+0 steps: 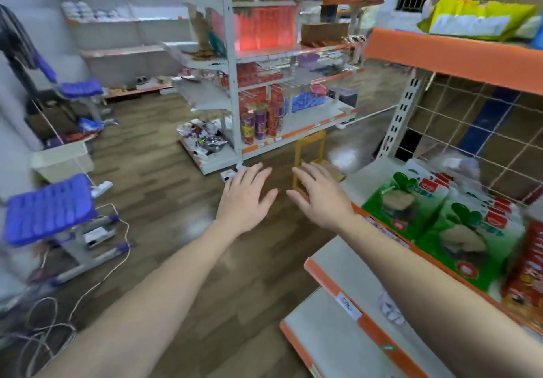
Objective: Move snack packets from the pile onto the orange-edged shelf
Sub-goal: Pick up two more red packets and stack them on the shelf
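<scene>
Both hands are empty right now: left hand (pixel 245 198) and right hand (pixel 318 198), fingers spread, hover over the floor. Several green snack packets (pixel 458 239) already sit along the orange-edged shelf (pixel 364 180) front edge. Can't spot the pile, so probably more to fetch.

Both bare hands reach forward over the wooden floor (pixel 164 189), palms down, holding nothing. The left hand (pixel 245 201) and right hand (pixel 318 198) lie side by side, fingers (pixel 258 172) spread and straight. To the right stands the orange-edged shelf (pixel 349 289), with green snack packets (pixel 435 222) and a red packet (pixel 526 274) on its middle level. A yellow-green bag (pixel 476 19) lies on the top level. Ahead is a white shelf unit (pixel 264 89) stocked with red goods, with a small yellow stool (pixel 311 151) before it. Purple-seated chairs (pixel 50 207) and loose cables (pixel 97 277) are at left.
</scene>
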### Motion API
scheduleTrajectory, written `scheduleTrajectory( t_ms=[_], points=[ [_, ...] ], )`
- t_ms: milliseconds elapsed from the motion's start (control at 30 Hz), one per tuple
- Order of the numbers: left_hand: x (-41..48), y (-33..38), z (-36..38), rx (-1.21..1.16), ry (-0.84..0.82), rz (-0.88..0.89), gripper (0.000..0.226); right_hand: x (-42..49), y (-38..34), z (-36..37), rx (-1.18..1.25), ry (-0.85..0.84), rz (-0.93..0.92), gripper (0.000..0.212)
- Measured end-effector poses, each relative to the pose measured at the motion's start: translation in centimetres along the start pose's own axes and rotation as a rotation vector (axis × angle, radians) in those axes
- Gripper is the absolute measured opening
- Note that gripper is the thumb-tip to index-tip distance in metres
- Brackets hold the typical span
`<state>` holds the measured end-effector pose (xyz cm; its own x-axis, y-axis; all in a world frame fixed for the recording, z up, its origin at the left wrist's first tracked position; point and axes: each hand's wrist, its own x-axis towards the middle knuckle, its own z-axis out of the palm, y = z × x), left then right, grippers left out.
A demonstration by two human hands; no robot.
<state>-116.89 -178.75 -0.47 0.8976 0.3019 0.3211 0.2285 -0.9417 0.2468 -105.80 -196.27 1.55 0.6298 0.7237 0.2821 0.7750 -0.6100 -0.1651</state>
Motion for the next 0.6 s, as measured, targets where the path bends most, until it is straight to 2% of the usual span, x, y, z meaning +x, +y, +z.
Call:
scheduleTrajectory(
  t_ms=[333,600],
  points=[
    [3.9,-11.8,0.6,0.024,-0.038,-0.162,0.057,11.8,-6.0,6.6,0.046,-0.093,-0.095,0.061],
    [12.6,-20.9,2.0,0.058,-0.033,-0.218,0.063,25.6,-7.3,13.1,0.141,-0.085,-0.190,0.058]
  ],
)
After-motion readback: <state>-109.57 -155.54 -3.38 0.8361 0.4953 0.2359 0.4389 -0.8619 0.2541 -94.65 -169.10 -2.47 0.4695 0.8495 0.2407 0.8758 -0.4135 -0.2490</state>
